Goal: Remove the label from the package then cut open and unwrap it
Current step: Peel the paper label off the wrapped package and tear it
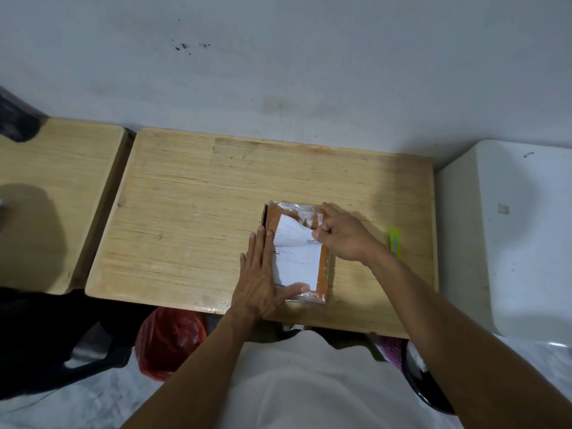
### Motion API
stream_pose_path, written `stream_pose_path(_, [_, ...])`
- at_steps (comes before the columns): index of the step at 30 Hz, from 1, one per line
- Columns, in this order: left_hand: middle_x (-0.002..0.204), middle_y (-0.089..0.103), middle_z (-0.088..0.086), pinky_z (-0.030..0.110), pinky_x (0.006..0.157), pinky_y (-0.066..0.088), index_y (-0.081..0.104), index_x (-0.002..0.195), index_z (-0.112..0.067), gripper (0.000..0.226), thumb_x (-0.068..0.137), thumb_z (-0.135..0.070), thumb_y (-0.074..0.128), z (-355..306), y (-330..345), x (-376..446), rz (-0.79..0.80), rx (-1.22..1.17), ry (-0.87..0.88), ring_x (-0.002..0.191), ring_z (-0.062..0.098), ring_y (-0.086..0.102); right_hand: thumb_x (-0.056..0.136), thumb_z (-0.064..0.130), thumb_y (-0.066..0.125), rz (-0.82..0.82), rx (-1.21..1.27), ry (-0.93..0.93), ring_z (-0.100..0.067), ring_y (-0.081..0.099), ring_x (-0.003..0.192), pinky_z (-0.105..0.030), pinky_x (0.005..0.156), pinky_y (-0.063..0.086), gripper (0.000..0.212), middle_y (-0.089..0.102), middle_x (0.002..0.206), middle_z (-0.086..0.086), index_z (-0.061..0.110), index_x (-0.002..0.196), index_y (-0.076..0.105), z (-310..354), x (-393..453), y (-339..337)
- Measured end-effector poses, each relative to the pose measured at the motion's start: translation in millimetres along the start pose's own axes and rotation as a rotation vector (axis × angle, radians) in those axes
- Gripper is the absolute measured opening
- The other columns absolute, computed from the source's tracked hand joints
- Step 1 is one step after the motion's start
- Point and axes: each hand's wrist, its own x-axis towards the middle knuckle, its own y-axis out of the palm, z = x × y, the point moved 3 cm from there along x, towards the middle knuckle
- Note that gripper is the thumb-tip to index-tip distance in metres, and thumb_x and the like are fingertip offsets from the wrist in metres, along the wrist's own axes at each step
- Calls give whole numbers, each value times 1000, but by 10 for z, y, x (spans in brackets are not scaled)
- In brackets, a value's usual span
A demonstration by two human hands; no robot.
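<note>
An orange-brown package wrapped in clear plastic lies near the front right of the wooden table. A white paper label covers its top; the label's far half is peeled up and folded toward me. My right hand pinches the lifted far-right corner of the label. My left hand lies flat with straight fingers along the package's left side, thumb across its near edge. A yellow-green utility knife lies on the table right of my right wrist, partly hidden by it.
A second wooden table stands to the left with a narrow gap between. A white surface adjoins on the right. The wall rises behind. A red plastic bag and a dark chair base sit on the floor under the front edge.
</note>
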Motion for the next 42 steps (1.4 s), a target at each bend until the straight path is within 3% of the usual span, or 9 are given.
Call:
stream_pose_path(8, [165,-22,-8,63,121,7,-16,156,-27,132,64,-90,54,11,7,-7,-23,-28,16,153,15,-17,94,21,65,161,173,6,-5,-1,150,-31,110,23,30,0,165,12,-9,88,67,-86,-11,-6])
stream_pose_path(12, [164,-23,-9,63,121,5,-18,155,-30,132,64,-88,57,24,14,-4,-28,-34,12,152,14,-20,93,20,66,220,278,-17,-1,-9,148,-40,120,18,12,-6,165,15,13,85,73,-75,-44,33])
stream_pose_path(14, [164,-24,-9,63,121,5,-19,154,-31,132,64,-88,58,32,20,-4,-33,-31,16,152,13,-21,93,18,65,232,342,-36,8,0,141,-32,114,23,4,-6,164,17,19,91,68,-77,-75,45])
stream_pose_path(20, [164,-24,-9,59,121,1,-18,155,-30,132,63,-88,57,28,28,-16,-33,-25,23,151,13,-22,92,14,66,240,540,-76,0,-14,148,-49,123,18,24,-7,162,24,17,70,77,-279,-71,143])
stream_pose_path(25, [164,-23,-9,56,121,-1,-15,156,-29,132,63,-88,57,35,21,-14,-43,-26,30,151,11,-22,92,8,63,206,766,-103,-1,-4,150,-49,121,22,18,2,163,23,10,83,78,-408,-63,198])
stream_pose_path(31, [164,-23,-8,56,121,0,-12,158,-24,138,58,-91,57,69,34,7,-37,-26,40,151,11,-22,90,6,62,186,988,-129,-3,37,139,-41,118,30,20,20,157,26,-6,105,67,-496,-84,233])
stream_pose_path(34, [164,-25,-7,56,120,0,-13,157,-23,143,56,-87,64,70,27,-8,-29,-17,64,151,13,-23,82,10,68,135,1067,-85,-20,46,137,-48,115,35,40,34,158,12,-18,110,58,-578,-65,236])
stream_pose_path(38, [165,-23,-6,59,121,3,-11,158,-22,143,55,-87,64,63,8,-17,-48,-25,72,152,14,-21,95,0,54,3,1109,-26,-23,57,121,-51,107,44,19,63,131,-1,-2,112,63,-573,-89,260])
stream_pose_path(42, [165,-22,-8,59,122,4,-7,159,-22,145,54,-82,72,42,-12,-39,-39,-33,57,152,14,-18,100,9,51,-229,1262,39,-31,64,110,-58,82,57,16,66,115,-20,0,103,64,-582,-142,145])
